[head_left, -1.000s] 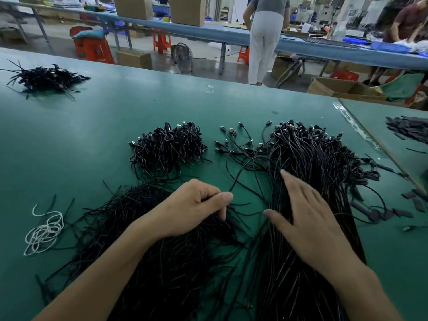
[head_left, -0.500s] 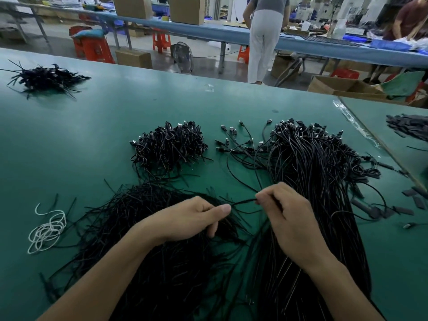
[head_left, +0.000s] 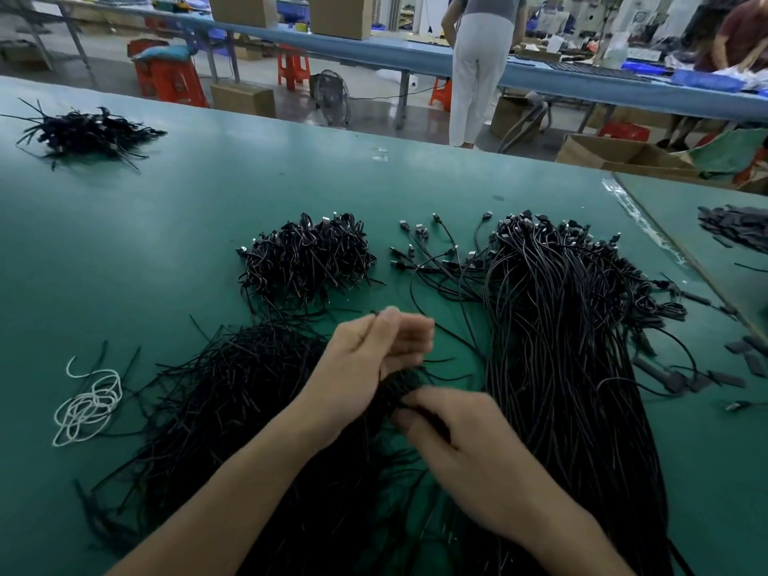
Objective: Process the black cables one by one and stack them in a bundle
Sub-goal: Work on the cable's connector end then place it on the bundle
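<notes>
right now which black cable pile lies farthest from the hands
The small pile at the far left of the green table, lying alone; the tangled heap, long bundle and loose spread all crowd the left hand and right hand.

Black cables [head_left: 561, 347] on a teal-green table [head_left: 166, 243], a white string [head_left: 89, 405], orange-red stools [head_left: 170, 79] beyond.

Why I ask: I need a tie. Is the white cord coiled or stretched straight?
Coiled: the white cord lies in loose overlapping loops on the green table.
</notes>
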